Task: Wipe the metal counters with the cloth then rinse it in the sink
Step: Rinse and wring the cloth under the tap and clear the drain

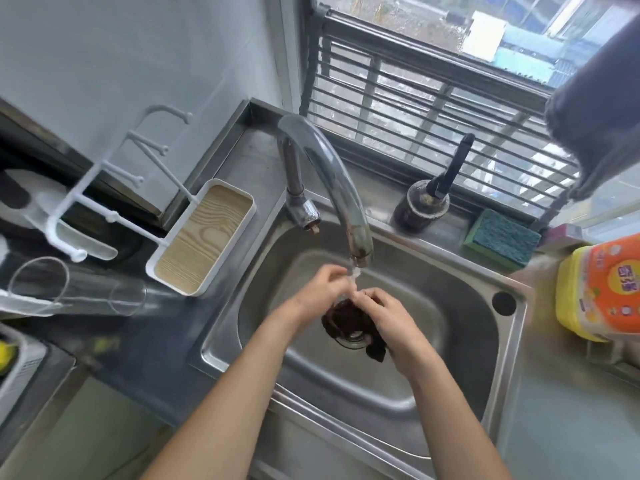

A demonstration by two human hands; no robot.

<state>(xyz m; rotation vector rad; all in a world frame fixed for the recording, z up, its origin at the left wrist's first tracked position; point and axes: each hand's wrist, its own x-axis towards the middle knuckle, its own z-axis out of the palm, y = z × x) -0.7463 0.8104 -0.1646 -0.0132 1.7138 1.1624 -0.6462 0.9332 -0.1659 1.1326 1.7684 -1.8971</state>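
Observation:
Both my hands are over the steel sink (460, 344), under the curved tap (332, 181), which runs a thin stream of water. A dark, wet, bunched cloth (349, 325) hangs between them above the drain. My left hand (320, 294) grips its upper left part with fingers curled. My right hand (391, 320) grips the cloth from the right, and a dark corner pokes out below that palm. The metal counter (561, 420) surrounds the basin.
Left of the sink stands a white tray with a wood-grain base (204, 237) and a white rack (114, 188), with a clear glass (76, 289) lying on its side. At the back sit a dark bottle (424, 206) and a green sponge (502, 239). A yellow-orange detergent jug (602, 289) stands right.

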